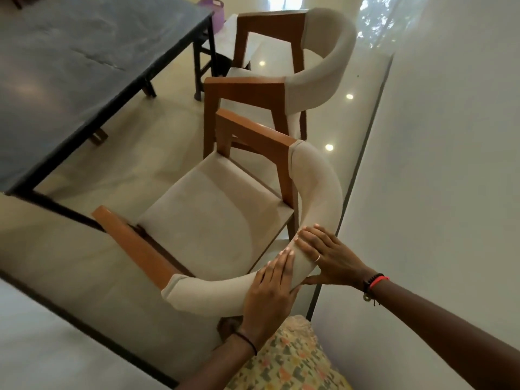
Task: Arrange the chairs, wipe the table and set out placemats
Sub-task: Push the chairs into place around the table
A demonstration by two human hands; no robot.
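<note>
Patterned fabric (292, 358) of the person's clothing sits at the bottom centre of the frame, closest to the lens. Just above it both hands grip the curved padded backrest (315, 198) of the near armchair (213, 209). Left hand (270, 294) wraps over the top of the backrest, fingers pointing up-frame, thin black band on the wrist. Right hand (329, 257) clasps the same rail just to the right, fingers spread across the upholstery, thumb underneath, ring on one finger, red and black bracelets (374, 282) at the wrist. The two hands are nearly touching. Armchair: beige seat and back, orange-brown wooden arms and legs, centre of frame, seat facing up-left toward the dark table (70, 66). Chair is near the table's edge but not tucked under it. Second matching armchair (281, 88) stands just beyond the first, upper centre, also facing the table end, close to the table's black leg (202, 52). Table top fills the upper left, dark grey, matte with some sheen. Floor (135, 153) is glossy cream tile with ceiling light reflections. White wall (450, 164) runs down the right side with a dark skirting strip. Purple basket (212, 4) at the top edge, partly hidden behind the table. Whole view is tilted.
</note>
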